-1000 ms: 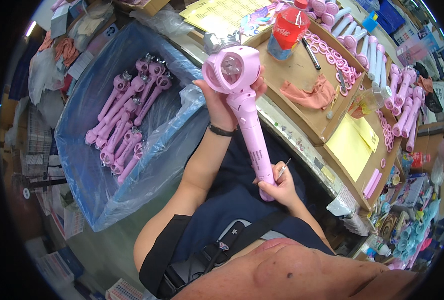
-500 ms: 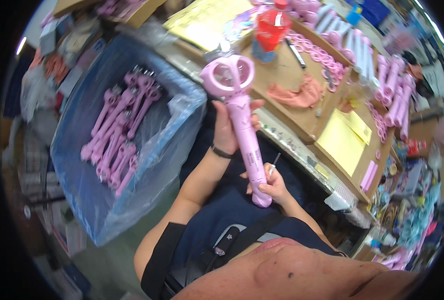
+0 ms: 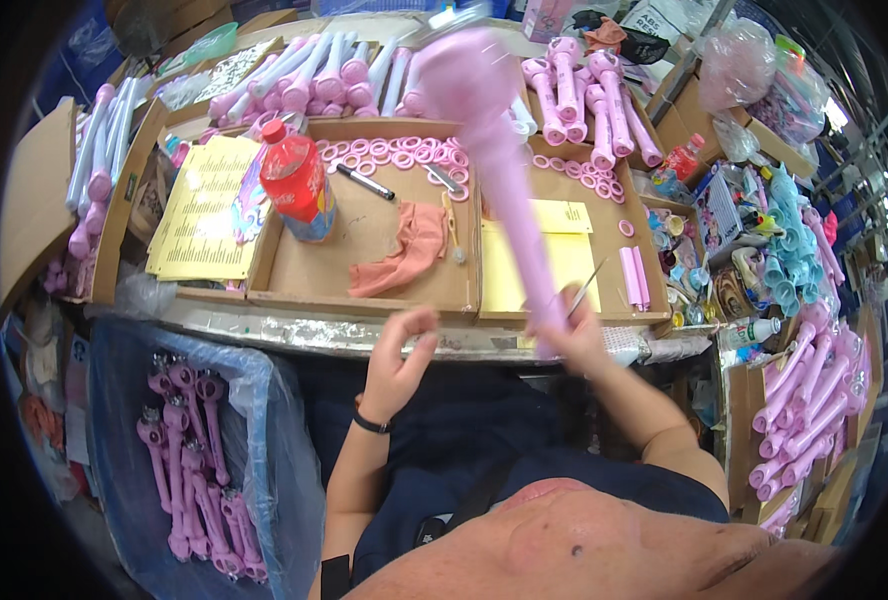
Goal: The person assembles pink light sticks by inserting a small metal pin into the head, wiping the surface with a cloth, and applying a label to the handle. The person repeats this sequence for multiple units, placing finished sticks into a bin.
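Observation:
A pink toy wand, blurred by motion, stands nearly upright with its round head at the top. My right hand grips the lower end of its handle. From the same hand sticks a thin tool with a metal shaft; its handle is hidden in my fingers. My left hand is raised at the table's front edge, holding nothing, its bent fingers apart from the thumb. In front of it lie a crumpled orange cloth and a cardboard tray.
At the lower left a bin lined with blue plastic holds several pink wands. A red-labelled bottle, yellow sheets, a black marker and pink rings lie on the table. More wands fill a box at right.
My left hand has let go of the wand. My right hand has carried the wand up and to the right, over the table. The view has turned toward the table.

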`<state>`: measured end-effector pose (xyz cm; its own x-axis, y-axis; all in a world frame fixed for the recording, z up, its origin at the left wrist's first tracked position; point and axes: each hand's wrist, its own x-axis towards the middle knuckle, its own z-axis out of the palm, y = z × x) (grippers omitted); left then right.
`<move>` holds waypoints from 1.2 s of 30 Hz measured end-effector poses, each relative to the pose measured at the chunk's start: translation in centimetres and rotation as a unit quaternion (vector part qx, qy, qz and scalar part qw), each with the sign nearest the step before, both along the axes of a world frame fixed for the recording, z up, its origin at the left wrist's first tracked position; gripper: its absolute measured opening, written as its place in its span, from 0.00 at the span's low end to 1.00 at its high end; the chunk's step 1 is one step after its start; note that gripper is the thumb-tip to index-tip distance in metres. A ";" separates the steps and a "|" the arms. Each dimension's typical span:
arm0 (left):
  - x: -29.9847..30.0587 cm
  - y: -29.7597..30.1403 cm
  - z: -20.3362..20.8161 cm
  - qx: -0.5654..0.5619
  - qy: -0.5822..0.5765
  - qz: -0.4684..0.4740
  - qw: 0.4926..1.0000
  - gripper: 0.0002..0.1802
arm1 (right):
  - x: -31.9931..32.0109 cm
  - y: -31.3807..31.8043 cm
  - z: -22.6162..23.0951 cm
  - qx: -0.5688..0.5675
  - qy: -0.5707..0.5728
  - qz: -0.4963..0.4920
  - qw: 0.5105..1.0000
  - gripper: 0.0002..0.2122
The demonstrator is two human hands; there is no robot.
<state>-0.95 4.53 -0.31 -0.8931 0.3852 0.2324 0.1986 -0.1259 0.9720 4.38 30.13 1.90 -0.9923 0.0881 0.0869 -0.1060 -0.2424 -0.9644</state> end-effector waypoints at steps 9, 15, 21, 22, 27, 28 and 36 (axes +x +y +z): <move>5.5 -4.7 -4.8 -0.218 -0.033 0.083 0.972 0.15 | -21.7 22.1 4.2 0.302 0.022 -0.390 0.870 0.22; 9.3 -8.3 -6.8 -0.282 -0.156 0.167 0.932 0.14 | -28.9 33.3 3.8 0.419 -0.151 -0.458 0.769 0.23; 10.5 -8.9 -7.5 -0.246 -0.226 0.241 0.911 0.15 | -31.6 37.5 0.5 0.387 -0.195 -0.465 0.772 0.27; 10.3 -8.7 -7.4 -0.266 -0.228 0.230 0.908 0.15 | -31.8 37.9 -0.1 0.393 -0.206 -0.462 0.768 0.26; 8.8 -7.3 -6.4 -0.331 -0.126 0.175 0.919 0.15 | -30.9 38.4 -0.9 0.469 -0.160 -0.473 0.729 0.27; 8.6 -7.0 -6.3 -0.341 -0.111 0.163 0.919 0.15 | -30.3 37.8 -0.8 0.494 -0.151 -0.459 0.723 0.27; 8.8 -7.2 -5.3 -0.376 -0.057 0.085 0.921 0.18 | -18.4 26.6 -1.5 0.672 0.078 -0.231 0.700 0.18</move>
